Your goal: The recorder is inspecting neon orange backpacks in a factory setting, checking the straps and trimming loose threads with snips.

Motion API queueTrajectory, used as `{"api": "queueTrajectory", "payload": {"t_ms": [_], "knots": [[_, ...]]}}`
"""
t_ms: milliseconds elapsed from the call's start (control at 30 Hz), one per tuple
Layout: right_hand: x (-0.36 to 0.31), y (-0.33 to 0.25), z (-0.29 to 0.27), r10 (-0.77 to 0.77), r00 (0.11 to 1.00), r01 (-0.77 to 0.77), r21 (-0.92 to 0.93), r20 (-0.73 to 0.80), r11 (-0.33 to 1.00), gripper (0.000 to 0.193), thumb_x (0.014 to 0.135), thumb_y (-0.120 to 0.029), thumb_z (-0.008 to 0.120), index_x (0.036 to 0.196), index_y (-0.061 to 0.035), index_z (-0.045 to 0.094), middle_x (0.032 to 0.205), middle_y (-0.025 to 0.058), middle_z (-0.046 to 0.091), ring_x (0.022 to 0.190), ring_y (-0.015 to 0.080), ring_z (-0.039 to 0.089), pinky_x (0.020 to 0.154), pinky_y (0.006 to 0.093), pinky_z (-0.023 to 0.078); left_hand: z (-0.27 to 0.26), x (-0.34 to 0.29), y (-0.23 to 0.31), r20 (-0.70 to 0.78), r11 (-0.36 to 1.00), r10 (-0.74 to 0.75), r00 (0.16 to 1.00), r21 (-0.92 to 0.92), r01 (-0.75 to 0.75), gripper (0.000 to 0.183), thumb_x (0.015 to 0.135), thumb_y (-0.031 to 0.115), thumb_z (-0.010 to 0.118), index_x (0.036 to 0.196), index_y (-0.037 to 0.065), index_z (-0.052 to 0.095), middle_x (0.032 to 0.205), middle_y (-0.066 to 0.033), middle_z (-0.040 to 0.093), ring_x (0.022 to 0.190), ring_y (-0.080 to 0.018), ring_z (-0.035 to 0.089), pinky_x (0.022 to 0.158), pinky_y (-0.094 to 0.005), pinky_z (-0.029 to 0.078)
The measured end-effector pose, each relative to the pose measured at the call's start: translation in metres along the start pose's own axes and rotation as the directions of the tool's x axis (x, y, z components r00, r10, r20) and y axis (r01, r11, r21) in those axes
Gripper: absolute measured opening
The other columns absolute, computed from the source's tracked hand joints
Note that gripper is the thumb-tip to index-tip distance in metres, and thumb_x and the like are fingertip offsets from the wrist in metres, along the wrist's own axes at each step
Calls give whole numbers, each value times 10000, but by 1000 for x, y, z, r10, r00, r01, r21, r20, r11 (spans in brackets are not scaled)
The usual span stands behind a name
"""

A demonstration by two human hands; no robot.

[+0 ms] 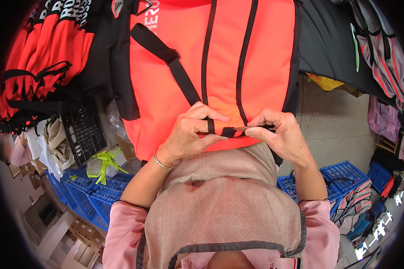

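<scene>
Apron (220, 215) — hands (188, 134) (278, 134) pinch strap (231, 131).

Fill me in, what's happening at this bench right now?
A person is working on an orange bag with black trim, lying in front of them. Both hands meet at its lower edge: the left hand pinches a black strap end, and the right hand grips the same strap from the other side. A longer black strap crosses the fabric diagonally. More orange bags are stacked at left, and blue crates sit on the floor below.
</scene>
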State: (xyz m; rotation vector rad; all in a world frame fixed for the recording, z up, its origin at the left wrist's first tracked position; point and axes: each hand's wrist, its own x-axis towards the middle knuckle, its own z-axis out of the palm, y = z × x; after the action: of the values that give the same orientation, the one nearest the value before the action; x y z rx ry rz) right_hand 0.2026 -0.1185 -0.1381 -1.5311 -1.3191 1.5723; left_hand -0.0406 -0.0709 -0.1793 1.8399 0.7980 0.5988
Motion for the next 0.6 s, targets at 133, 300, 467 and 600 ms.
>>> {"api": "queueTrajectory", "payload": {"t_ms": [133, 300, 467, 600], "knots": [[1, 6, 0, 12, 999, -6, 128, -48, 992, 108, 817, -34, 771, 867, 1, 682, 751, -7, 658, 691, 40, 552, 615, 213, 446, 1, 0, -3, -2, 999, 2, 1000, -32, -2, 333, 672, -11, 784, 959, 157, 795, 1014, -5, 719, 826, -166, 563, 751, -289, 476], [2, -3, -1, -32, 999, 32, -202, 3, 979, 144, 809, -54, 786, 881, 10, 679, 741, 9, 653, 685, 46, 553, 615, 220, 448, 0, -1, -2, 8, 1000, -14, 1000, -28, 14, 328, 669, -13, 783, 949, 158, 796, 1013, 0, 719, 796, -161, 548, 748, -288, 469], [7, -1, -3, -19, 999, 25, -151, 38, 988, 150, 815, -83, 785, 872, 11, 683, 718, 35, 660, 666, 64, 571, 614, 239, 464, 0, -1, -5, 8, 1000, 21, 1000, -19, -20, 326, 666, -8, 786, 947, 158, 797, 1009, 3, 718, 800, -155, 546, 747, -287, 460], [16, 12, -8, 52, 990, -70, 140, 133, 988, 144, 839, -99, 773, 848, 16, 688, 732, 26, 677, 678, 70, 588, 633, 247, 483, 0, 1, -5, 3, 999, 15, 1000, -35, -15, 326, 666, -1, 795, 951, 157, 797, 1017, 4, 719, 808, -154, 545, 744, -285, 455]]}}
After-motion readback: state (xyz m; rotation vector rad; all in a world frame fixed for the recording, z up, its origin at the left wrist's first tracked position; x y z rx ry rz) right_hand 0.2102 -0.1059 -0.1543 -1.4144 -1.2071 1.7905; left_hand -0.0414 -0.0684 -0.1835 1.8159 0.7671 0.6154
